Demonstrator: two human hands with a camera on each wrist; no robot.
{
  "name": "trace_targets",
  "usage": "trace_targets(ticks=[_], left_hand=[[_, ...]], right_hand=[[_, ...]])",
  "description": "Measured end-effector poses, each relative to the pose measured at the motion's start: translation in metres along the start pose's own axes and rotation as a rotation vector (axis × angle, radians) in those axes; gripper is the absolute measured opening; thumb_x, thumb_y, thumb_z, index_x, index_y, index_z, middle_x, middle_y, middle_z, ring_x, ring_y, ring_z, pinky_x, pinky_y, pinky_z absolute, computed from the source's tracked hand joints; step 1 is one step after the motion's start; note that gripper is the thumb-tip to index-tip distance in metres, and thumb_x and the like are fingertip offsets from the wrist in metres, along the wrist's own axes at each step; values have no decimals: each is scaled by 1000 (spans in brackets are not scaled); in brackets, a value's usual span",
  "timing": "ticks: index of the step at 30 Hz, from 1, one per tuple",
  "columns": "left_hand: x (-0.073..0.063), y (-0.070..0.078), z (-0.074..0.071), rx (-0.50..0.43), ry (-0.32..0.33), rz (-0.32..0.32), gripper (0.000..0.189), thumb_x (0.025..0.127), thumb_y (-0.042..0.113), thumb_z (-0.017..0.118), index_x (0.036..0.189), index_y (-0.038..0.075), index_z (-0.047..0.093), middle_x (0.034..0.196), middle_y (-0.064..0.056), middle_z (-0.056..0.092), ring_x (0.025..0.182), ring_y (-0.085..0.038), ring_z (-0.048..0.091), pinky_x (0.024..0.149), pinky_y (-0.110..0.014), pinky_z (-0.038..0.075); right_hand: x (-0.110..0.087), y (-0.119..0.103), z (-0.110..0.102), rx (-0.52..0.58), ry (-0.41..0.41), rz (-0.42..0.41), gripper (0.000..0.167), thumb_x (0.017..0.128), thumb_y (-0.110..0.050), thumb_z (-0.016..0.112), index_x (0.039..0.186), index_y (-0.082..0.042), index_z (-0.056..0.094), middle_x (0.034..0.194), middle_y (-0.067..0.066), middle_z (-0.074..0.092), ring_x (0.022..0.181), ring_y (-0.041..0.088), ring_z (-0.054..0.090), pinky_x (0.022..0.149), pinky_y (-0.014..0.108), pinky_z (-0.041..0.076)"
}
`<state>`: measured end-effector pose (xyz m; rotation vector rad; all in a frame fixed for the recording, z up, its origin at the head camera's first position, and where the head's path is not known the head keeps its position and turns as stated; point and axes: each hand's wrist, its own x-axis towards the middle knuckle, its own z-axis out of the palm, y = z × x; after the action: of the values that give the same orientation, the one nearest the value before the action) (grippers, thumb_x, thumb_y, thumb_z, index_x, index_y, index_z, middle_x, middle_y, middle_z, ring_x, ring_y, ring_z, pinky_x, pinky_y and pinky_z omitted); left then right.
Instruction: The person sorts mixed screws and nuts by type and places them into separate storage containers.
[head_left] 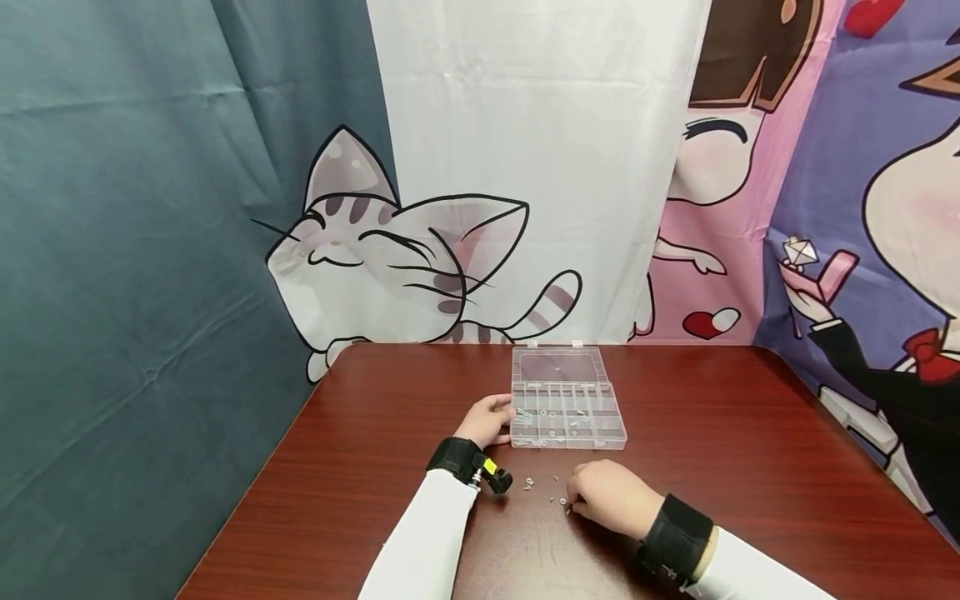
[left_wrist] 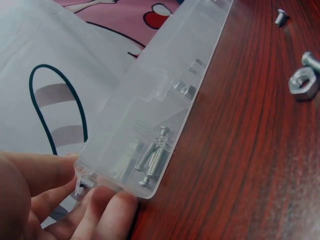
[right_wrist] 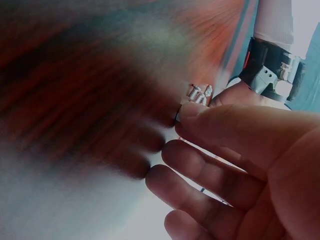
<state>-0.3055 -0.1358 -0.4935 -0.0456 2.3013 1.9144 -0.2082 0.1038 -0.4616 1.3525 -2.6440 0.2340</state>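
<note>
Two hands: we see the left hand (head_left: 483, 422) gripping the left edge of the opened compartment box (head_left: 585, 444) on the table (head_left: 360, 508). The right hand (head_left: 615, 498) brings thumb and forefinger together near a loose nut (head_left: 563, 502); we cannot tell whether they pinch anything. Risk, we judge: small hardware slipping from fingertips and rolling, or a left-hand tug mixing compartments
</note>
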Motion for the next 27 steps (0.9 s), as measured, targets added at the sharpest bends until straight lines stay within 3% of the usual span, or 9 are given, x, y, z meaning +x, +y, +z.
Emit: trace_targets(ticks=[11, 27], left_hand=[[0, 0, 0, 3, 7, 2, 43, 100, 9, 58, 142, 3, 51, 126, -14, 62, 97, -20, 65, 70, -34, 59], [1, -1, 0, 9, 5, 3, 43, 101, 10, 56, 143, 4, 51, 127, -14, 62, 98, -20, 65, 71, -34, 59]], right_hand=[[-2, 1, 1, 73, -23, 33, 29, 74, -10, 79, 66, -20, 54, 67, -15, 42, 61, 1, 39, 55, 21, 37], [-3, 4, 2, 67, -27, 23, 27, 73, -13, 79, 64, -21, 55, 68, -16, 41, 60, 1, 38, 55, 21, 37]])
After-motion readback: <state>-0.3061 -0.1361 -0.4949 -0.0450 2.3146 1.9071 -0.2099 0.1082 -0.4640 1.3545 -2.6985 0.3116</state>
